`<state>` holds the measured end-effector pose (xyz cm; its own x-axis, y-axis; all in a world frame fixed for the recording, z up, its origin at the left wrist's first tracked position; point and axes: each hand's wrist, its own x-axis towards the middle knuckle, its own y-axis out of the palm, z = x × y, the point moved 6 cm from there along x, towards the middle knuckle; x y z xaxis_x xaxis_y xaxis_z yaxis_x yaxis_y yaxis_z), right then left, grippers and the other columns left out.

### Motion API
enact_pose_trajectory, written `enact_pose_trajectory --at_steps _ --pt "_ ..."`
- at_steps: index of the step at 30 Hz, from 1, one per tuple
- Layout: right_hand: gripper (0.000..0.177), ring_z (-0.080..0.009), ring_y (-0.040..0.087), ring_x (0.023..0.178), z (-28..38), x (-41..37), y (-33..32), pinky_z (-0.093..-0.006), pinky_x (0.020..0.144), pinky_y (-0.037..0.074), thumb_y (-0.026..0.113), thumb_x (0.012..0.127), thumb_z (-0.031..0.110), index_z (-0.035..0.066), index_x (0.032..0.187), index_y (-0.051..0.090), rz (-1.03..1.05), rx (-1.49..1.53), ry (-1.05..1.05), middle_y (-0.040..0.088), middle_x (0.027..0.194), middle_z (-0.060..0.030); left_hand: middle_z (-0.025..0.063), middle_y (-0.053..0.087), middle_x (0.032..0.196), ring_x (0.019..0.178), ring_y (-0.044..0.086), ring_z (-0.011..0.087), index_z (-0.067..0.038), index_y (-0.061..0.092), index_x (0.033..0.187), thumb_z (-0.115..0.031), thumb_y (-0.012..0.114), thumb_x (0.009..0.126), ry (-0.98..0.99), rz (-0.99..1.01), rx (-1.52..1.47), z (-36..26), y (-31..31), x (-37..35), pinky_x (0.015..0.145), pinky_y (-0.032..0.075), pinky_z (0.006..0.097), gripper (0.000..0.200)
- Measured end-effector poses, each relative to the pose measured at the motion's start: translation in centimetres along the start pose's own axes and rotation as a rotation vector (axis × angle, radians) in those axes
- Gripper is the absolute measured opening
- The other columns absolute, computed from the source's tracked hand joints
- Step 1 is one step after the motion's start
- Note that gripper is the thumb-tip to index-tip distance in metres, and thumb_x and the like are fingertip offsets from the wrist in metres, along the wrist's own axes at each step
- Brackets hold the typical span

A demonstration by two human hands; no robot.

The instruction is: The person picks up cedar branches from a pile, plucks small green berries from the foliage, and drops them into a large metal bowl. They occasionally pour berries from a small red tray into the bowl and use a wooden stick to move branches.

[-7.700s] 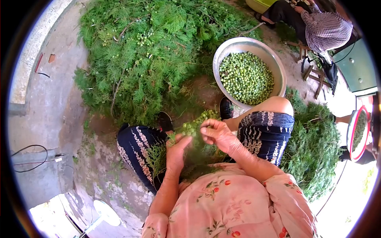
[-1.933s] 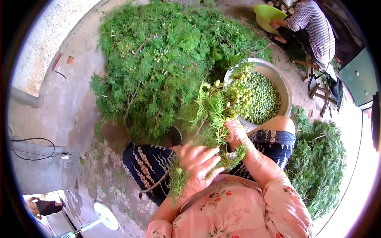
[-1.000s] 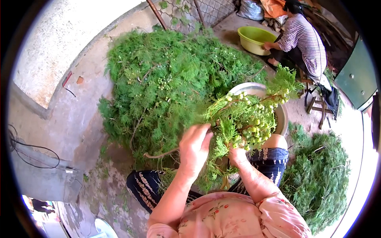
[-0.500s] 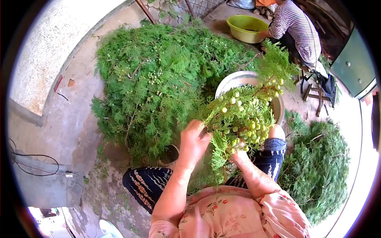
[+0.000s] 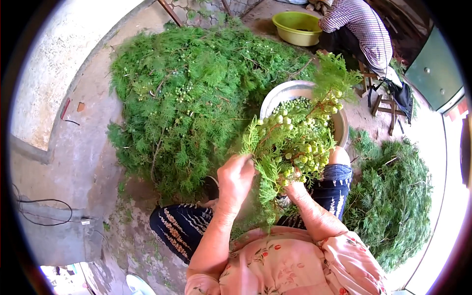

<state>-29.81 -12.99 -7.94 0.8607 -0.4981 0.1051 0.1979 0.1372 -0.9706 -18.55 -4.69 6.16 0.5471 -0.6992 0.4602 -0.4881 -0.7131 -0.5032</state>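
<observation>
A leafy conifer branch [image 5: 275,145] with clusters of pale green cones is held up in front of my lap. Around its lower end my right hand [image 5: 296,190] is closed, partly hidden by sprigs. My left hand [image 5: 236,178] is closed too, its fingertips pinching foliage at the branch's left side. Beneath and beyond the branch stands a wide pale basin [image 5: 269,104] holding many loose green cones [image 5: 295,104]; the branch covers part of it.
A large heap of cut conifer branches [image 5: 182,108] lies to the left, and a smaller heap [image 5: 391,206] to the right. At the back, a person [image 5: 361,29] bends beside a yellow-green tub [image 5: 297,37]. A small wooden stool [image 5: 391,110] with a dark bag stands behind the basin.
The view has shifted slightly. My left hand sits a little lower, still at the branch's left side; my right hand keeps its hold. The person at the back leans further over.
</observation>
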Motion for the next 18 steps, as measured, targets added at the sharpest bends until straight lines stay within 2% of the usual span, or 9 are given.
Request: enact_pose_trajectory --at_steps 4,6,8,12,14,16,18 --pt "0.014 -0.0286 0.056 0.076 0.3 0.5 0.5 -0.0567 0.079 0.036 0.057 0.069 0.012 0.003 0.080 0.060 -0.018 -0.032 -0.029 0.056 0.073 -0.0125 0.0123 0.060 0.072 0.053 0.057 0.0126 0.002 0.061 0.088 0.007 0.058 0.077 -0.079 0.061 -0.063 0.6 -0.3 -0.2 0.049 0.045 0.0221 0.013" --pt "0.014 -0.0287 0.055 0.076 0.5 0.8 1.0 -0.0577 0.080 0.036 0.057 0.069 0.011 0.003 0.080 0.060 -0.030 -0.077 -0.056 0.056 0.073 -0.0126 0.0091 0.061 0.075 0.058 0.060 0.0131 0.003 0.061 0.094 0.006 0.055 0.081 -0.171 -0.058 -0.169 2.3 -0.4 -0.6 0.053 0.050 0.0247 0.014" --pt "0.013 -0.0288 0.055 0.077 0.5 1.1 1.5 -0.0586 0.081 0.035 0.057 0.069 0.011 0.003 0.079 0.061 -0.038 -0.132 -0.078 0.056 0.073 -0.0126 0.0070 0.061 0.075 0.060 0.059 0.0130 0.004 0.060 0.096 0.006 0.056 0.081 -0.335 -0.247 -0.461 2.7 -1.3 -0.8 0.056 0.051 0.0250 0.015" --pt "0.012 -0.0290 0.055 0.077 1.0 1.7 2.6 -0.0604 0.083 0.034 0.057 0.069 0.010 0.003 0.078 0.061 -0.066 -0.285 -0.132 0.055 0.072 -0.0127 0.0049 0.059 0.067 0.056 0.054 0.0102 0.003 0.061 0.093 0.002 0.057 0.082 -0.227 -0.417 -0.514 -1.4 -2.2 2.1 0.058 0.048 0.0225 0.011" --pt "0.011 -0.0291 0.055 0.077 1.5 2.0 2.8 -0.0613 0.084 0.034 0.057 0.069 0.009 0.002 0.077 0.061 -0.092 -0.355 -0.150 0.055 0.072 -0.0128 0.0107 0.063 0.083 0.067 0.061 0.0144 0.002 0.059 0.102 -0.004 0.057 0.085 -0.192 -0.328 -0.560 -3.9 -1.2 4.2 0.064 0.050 0.0250 0.018" --pt "0.010 -0.0293 0.055 0.077 1.9 2.2 2.8 -0.0623 0.085 0.033 0.056 0.069 0.008 0.002 0.076 0.061 -0.129 -0.422 -0.161 0.055 0.072 -0.0128 0.0160 0.055 0.114 0.098 0.059 0.0222 -0.001 0.050 0.119 -0.012 0.056 0.087 -0.138 0.064 -0.646 -6.8 2.4 6.5 0.083 0.049 0.0318 0.034" --pt "0.010 -0.0294 0.055 0.077 2.4 2.3 2.4 -0.0632 0.086 0.033 0.056 0.069 0.008 0.002 0.076 0.061 -0.199 -0.477 -0.156 0.055 0.071 -0.0129 0.0150 0.039 0.134 0.121 0.042 0.0266 -0.004 0.039 0.130 -0.017 0.056 0.087 0.068 0.132 -0.566 -8.0 4.2 7.5 0.099 0.038 0.0373 0.048"
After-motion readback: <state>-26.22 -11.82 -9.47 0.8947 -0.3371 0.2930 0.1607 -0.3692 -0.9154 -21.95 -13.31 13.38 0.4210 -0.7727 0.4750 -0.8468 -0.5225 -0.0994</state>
